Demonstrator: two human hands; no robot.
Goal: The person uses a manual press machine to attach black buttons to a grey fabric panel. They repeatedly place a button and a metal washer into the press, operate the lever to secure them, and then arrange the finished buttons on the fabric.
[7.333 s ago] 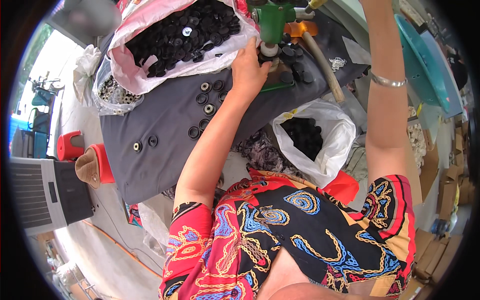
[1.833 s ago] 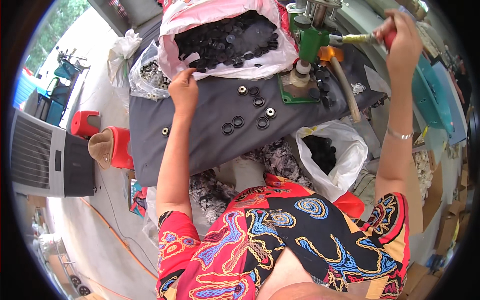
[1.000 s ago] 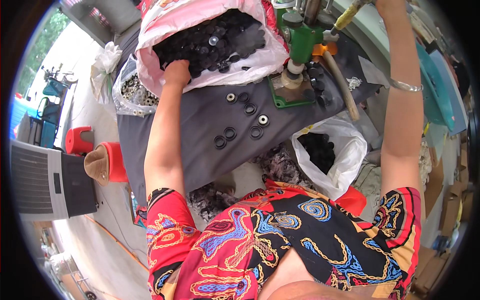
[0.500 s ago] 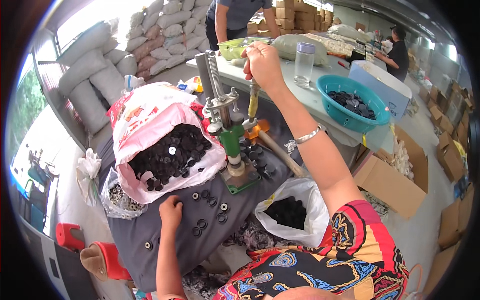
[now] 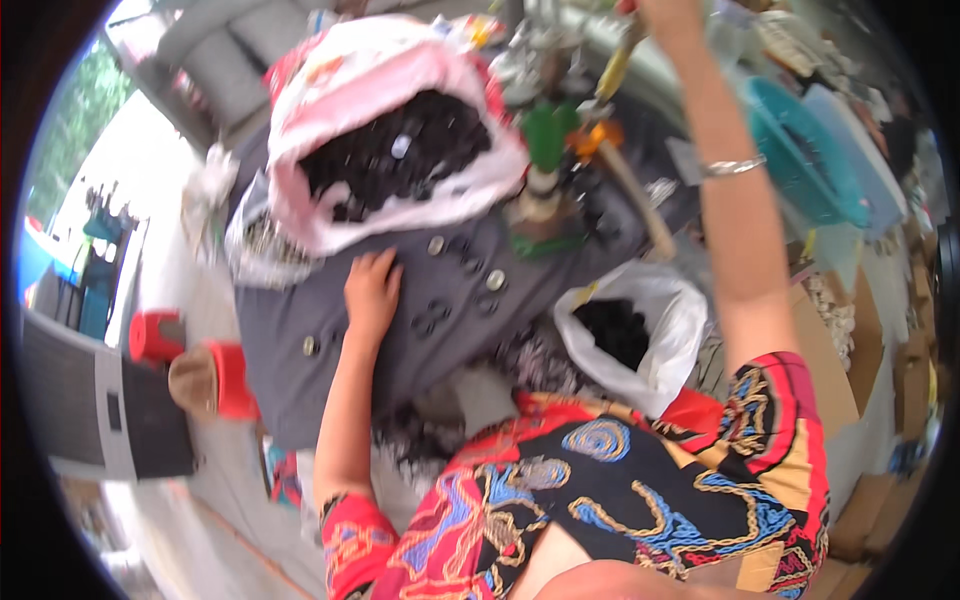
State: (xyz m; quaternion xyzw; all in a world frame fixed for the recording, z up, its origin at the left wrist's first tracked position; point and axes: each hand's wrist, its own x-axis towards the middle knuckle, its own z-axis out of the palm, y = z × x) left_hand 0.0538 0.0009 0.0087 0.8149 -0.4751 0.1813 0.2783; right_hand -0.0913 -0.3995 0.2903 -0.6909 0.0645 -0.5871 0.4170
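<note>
My right hand [image 5: 674, 16] is up at the top edge, partly cut off, closed around the lever [image 5: 615, 72] of a green hand press [image 5: 546, 135]. My left hand [image 5: 373, 290] lies on the dark grey cloth [image 5: 290, 385], fingers loosely spread, holding nothing I can see. Beside it are several black rings [image 5: 430, 318] and a metal-centred ring [image 5: 496, 280]. Another such ring [image 5: 311, 346] lies left of my wrist. Just beyond my left hand, a pink-lined sack [image 5: 300, 225] lies open, full of black discs [image 5: 400, 160]. Motion blur hides what sits in the press.
A clear bag of small metal parts [image 5: 265, 245] leans by the sack. Right of the press lies a wooden-handled hammer [image 5: 637, 200]. A white bag of black pieces [image 5: 675, 345] stands near my lap. Beyond my right arm is a teal basket [image 5: 850, 200]; red stools [image 5: 157, 336] stand left.
The view has tilted, so the sack, press and cloth appear higher and farther right. My left fingers, curled before, are now spread on the cloth. My right hand stays at the lever.
</note>
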